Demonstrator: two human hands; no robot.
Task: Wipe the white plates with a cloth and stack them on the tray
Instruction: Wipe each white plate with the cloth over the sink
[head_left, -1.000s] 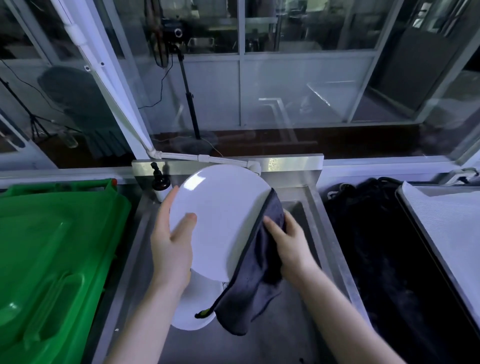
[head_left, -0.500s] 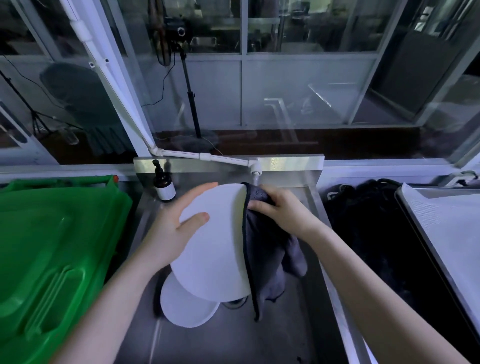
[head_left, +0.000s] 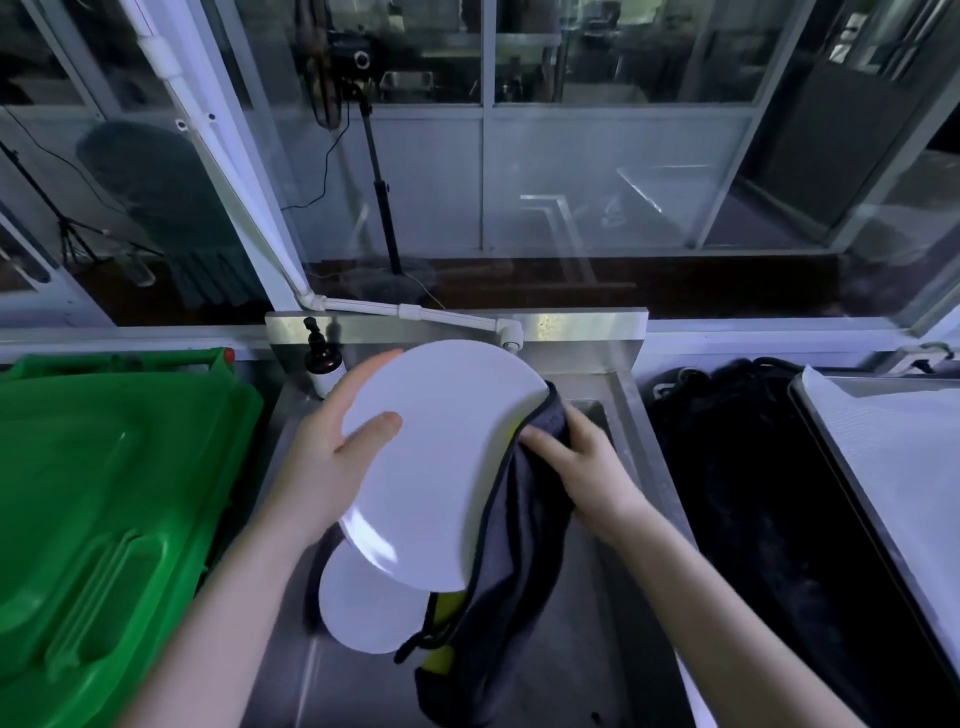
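White plate (head_left: 441, 457) hangs tilted over the steel sink (head_left: 597, 649), gripped at its left rim by the left hand (head_left: 332, 462), thumb on its face. The right hand (head_left: 587, 462) clutches the grey cloth (head_left: 514, 571) against the plate's right edge. A second plate (head_left: 363, 608) lies flat below. The tray (head_left: 904, 457) sits well to the right, nearer the cloth hand, so stacking likely means carrying the plate across.

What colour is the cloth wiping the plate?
The cloth is dark grey with black edging and yellow-green patches; head view.
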